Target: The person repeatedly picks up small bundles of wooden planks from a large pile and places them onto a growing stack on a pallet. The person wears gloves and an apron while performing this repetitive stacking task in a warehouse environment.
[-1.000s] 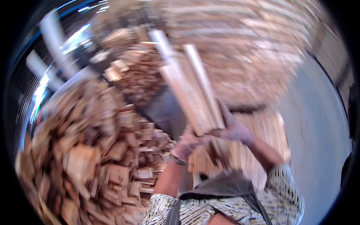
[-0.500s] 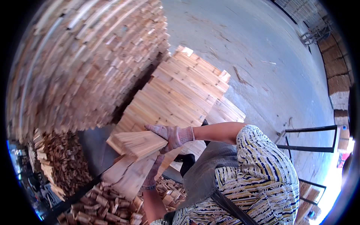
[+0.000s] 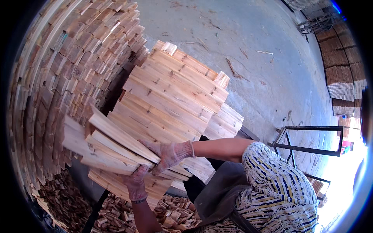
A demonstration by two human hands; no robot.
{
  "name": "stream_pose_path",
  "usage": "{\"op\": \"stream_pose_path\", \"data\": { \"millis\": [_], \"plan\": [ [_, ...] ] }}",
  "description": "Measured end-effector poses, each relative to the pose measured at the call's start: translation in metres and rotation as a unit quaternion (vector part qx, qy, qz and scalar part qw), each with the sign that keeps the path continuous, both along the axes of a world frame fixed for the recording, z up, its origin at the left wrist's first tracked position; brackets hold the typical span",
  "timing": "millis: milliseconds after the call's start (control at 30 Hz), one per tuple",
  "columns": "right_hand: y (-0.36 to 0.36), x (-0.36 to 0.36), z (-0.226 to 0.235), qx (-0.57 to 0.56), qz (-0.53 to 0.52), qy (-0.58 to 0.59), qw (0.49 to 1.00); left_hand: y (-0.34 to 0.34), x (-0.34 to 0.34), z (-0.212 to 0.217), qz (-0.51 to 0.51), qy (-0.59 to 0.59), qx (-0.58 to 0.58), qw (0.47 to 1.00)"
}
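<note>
Several thin wooden boards (image 3: 116,149) are in my hands, fanned apart at their far-left ends, which are blurred by motion. My right hand (image 3: 167,154), in a pale knit glove, grips the boards from above near their closer end. Below it, my left hand (image 3: 136,180), gloved too, is closed on their lower edge. Beneath and beyond the held boards lies a wide layer of light, knotty boards (image 3: 167,93), set side by side. Some of this layer is hidden by my hands and the held boards.
A tall stack of wood pieces (image 3: 74,66) rises on the left. Small wood offcuts (image 3: 175,213) lie heaped below. A black metal frame (image 3: 307,151) stands at right, on concrete floor (image 3: 256,89) strewn with splinters. Brown stacked bundles (image 3: 338,66) line the far right.
The held boards have tilted up and spread apart at the left. My left hand has shifted left and down from beneath them to their lower edge. The whole view has turned slightly.
</note>
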State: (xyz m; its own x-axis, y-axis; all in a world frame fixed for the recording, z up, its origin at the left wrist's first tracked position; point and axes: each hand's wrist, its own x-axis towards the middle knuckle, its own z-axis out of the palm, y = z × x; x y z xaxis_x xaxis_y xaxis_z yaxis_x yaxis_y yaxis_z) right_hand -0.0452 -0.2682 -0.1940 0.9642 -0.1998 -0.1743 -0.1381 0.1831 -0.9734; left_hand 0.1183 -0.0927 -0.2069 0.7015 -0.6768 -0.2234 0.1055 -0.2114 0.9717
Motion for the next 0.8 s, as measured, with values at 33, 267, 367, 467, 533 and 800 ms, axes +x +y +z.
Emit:
{"op": "stream_pose_path", "data": {
  "millis": [33, 267, 367, 467, 533, 800],
  "plan": [
    [-0.003, -0.004, -0.004, 0.08, 0.007, 0.0, 0.997, 0.001, -0.003, -0.006, 0.007, 0.078, 0.013, 0.997],
    [-0.048, -0.055, -0.036, 0.128, -0.101, 0.206, 0.965, -0.025, -0.018, -0.07, -0.024, 0.304, 0.109, 0.946],
    [-0.098, -0.079, -0.078, -0.045, -0.125, 0.306, 0.943, -0.077, -0.042, -0.081, -0.005, 0.276, 0.194, 0.941],
    [-0.178, -0.083, -0.076, -0.223, -0.191, 0.405, 0.866, -0.106, -0.047, -0.098, 0.032, 0.259, 0.299, 0.918],
    [-0.231, -0.1, -0.089, -0.335, -0.212, 0.432, 0.81, -0.103, -0.051, -0.125, 0.068, 0.258, 0.336, 0.903],
    [-0.33, -0.113, -0.153, -0.504, -0.225, 0.499, 0.668, -0.115, -0.062, -0.193, 0.116, 0.087, 0.496, 0.856]
  ]
}}
